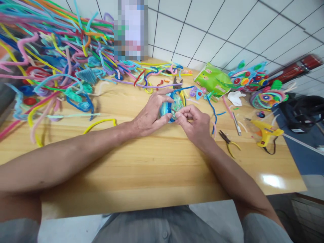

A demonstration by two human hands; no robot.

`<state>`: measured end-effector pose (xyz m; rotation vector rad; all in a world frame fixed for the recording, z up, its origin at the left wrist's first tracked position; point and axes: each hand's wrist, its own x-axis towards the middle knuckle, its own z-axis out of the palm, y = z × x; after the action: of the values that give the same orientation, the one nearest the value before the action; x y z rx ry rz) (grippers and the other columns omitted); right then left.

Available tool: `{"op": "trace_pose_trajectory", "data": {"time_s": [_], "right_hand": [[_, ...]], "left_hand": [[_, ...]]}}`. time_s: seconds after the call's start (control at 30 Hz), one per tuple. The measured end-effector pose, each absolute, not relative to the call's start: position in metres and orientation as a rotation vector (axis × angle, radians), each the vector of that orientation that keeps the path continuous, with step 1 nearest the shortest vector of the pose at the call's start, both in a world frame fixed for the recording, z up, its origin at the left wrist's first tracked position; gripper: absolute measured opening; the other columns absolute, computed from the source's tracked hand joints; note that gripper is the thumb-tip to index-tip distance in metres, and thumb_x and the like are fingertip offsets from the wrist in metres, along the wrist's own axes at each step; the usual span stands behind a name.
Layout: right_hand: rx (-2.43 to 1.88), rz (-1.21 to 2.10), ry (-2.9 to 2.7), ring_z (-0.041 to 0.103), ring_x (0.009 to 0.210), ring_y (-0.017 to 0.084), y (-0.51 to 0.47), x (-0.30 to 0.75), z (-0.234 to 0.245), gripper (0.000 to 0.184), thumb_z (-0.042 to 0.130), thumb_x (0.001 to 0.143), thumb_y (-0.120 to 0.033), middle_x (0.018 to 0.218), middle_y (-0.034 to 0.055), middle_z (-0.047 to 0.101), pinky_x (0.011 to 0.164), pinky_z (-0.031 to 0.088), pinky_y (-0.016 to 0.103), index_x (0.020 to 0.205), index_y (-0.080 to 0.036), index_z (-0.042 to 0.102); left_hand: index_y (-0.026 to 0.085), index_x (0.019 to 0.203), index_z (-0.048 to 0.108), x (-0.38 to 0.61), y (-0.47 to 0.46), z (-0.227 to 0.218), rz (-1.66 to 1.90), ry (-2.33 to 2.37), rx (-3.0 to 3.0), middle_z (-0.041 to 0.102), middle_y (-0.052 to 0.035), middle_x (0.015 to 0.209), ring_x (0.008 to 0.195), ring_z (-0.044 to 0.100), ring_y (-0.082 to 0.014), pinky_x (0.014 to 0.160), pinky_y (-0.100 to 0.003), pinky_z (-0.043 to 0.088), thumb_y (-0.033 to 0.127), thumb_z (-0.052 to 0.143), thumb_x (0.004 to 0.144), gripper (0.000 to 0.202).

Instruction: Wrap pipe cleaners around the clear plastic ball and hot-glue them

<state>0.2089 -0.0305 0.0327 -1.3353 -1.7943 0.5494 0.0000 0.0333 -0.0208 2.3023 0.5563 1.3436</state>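
A rounded blue and green craft piece (165, 108), seemingly made of pipe cleaners, is held over the middle of the table. My left hand (149, 113) is closed around its left side, thumb at the lower edge and fingers over the top. At its right side my right hand (196, 123) pinches with thumb and forefinger; what lies between those fingertips is too small to make out. A dark blue pipe cleaner (186, 88) sticks out to the right above the piece. Behind it lie pliers (177, 83) with dark jaws, partly hidden.
A tangled heap of coloured pipe cleaners (71, 67) covers the left. To the right lie yellow-handled pliers (229, 143), a yellow glue gun (268, 133) and a pen (237, 124). A green tissue pack (214, 81) and decorated craft figures (268, 96) stand along the back right.
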Motion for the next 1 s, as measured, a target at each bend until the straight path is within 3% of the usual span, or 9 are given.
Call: {"op": "trace_pose_trajectory", "data": {"time_s": [0.2,0.4,0.77,1.0], "right_hand": [[-1.33,0.523,-1.8,0.068,0.061,0.014,-0.03,0.21,0.032,0.015,0.067,0.098,-0.035,0.069,-0.0032,0.07,0.059,0.05,0.026,0.087,-0.025,0.065],[-1.325,0.519,-1.811,0.067,0.061,0.014,-0.03,0.21,0.032,0.015,0.067,0.098,-0.036,0.069,-0.0033,0.07,0.06,0.05,0.026,0.087,-0.026,0.066],[-1.319,0.536,-1.814,0.064,0.058,0.013,-0.03,0.209,0.034,0.016,0.066,0.098,-0.036,0.066,-0.0038,0.069,0.058,0.047,0.026,0.086,-0.025,0.065],[-1.324,0.553,-1.683,0.06,0.054,0.013,-0.027,0.215,0.042,0.016,0.067,0.098,-0.036,0.065,-0.0043,0.068,0.056,0.046,0.028,0.085,-0.026,0.063]], "left_hand": [[0.026,0.145,0.048,0.002,0.03,-0.021,1.387,0.597,2.311,0.052,-0.0187,0.165,0.162,0.047,-0.0344,0.132,-0.065,0.043,0.046,0.057,0.112,0.04],[0.036,0.144,0.048,0.0,0.027,-0.018,1.303,0.66,2.317,0.049,-0.0103,0.171,0.165,0.043,-0.0298,0.135,-0.065,0.042,0.053,0.05,0.113,0.035],[0.028,0.134,0.049,-0.001,0.03,-0.017,1.329,0.618,2.373,0.049,-0.016,0.17,0.164,0.044,-0.0315,0.132,-0.064,0.044,0.041,0.056,0.111,0.027],[0.028,0.134,0.05,-0.003,0.03,-0.018,1.315,0.69,2.371,0.051,-0.0154,0.169,0.162,0.047,-0.0326,0.131,-0.065,0.045,0.049,0.055,0.111,0.031]]}}
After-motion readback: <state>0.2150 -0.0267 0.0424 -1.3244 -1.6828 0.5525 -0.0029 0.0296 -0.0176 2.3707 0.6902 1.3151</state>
